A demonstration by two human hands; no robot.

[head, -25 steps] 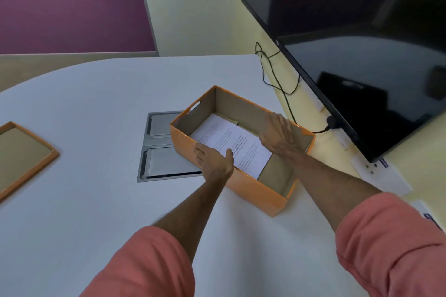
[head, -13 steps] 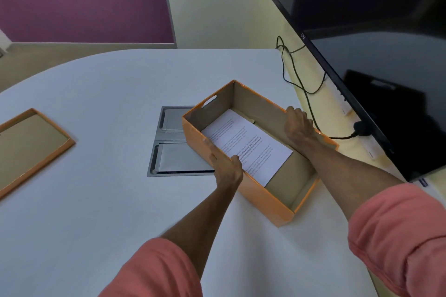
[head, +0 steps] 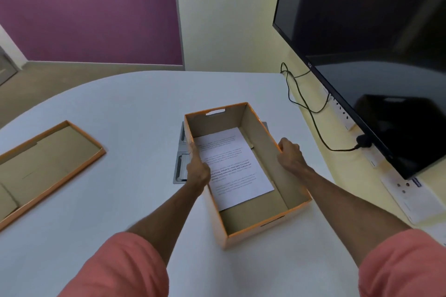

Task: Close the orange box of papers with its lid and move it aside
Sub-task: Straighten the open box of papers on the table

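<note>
The orange box (head: 243,171) sits open at the centre of the frame, long side running away from the viewer and tilted slightly to the right, with a printed sheet of paper (head: 233,166) lying flat on its floor. Cut-out handle slots show in both short walls. The left hand (head: 199,170) is closed on the box's left long wall, fingers over the rim, and the right hand (head: 288,155) is curled around the right long wall from outside. Holding both long sides at mid-length looks like a way to square and steady the box, so that the lid can go on straight.

The lid (head: 45,166) lies at the left edge of the frame, well apart from the box, inside face up with its orange rim standing around brown card. It has not yet been fetched, so closing the box is still undone.

Under the box's far left part, a grey metal hatch (head: 179,171) is set flush into the counter (head: 120,116), which is pale, smooth and rounded at its far edge. At the right of the frame a large dark screen (head: 374,55) hangs on a cream wall, with a black cable (head: 311,113) trailing down behind the counter to a plug. A purple wall (head: 89,7) fills the upper left.
</note>
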